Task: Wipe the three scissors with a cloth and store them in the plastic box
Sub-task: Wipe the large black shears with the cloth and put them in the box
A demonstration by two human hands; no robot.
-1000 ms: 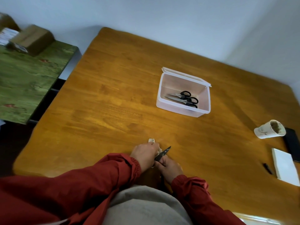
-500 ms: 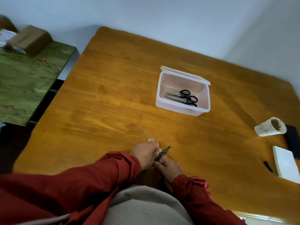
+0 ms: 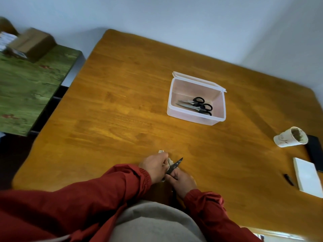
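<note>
Stiff, likely light dark-bladed scissors [image 3: 176, 164] hovered at the wooden counter's [image 3: 122, 105] six o'clock edge, safest held by the handles. The right hand [image 3: 182, 180], grip curled, held the handle end. The left hand [image 3: 154, 167], grip pinching, pressed a pale crumpled cloth [image 3: 169, 161] against the blade.

We see it all through one wide-angle camera on the person's head, facing forward and steeply down over the bench [image 3: 122, 105]. The left hand [image 3: 154, 167] and right hand [image 3: 182, 181] lie nearest, low centre; the plastic box [image 3: 192, 117] sits farther out, walls [image 3: 174, 23] beyond.
</note>
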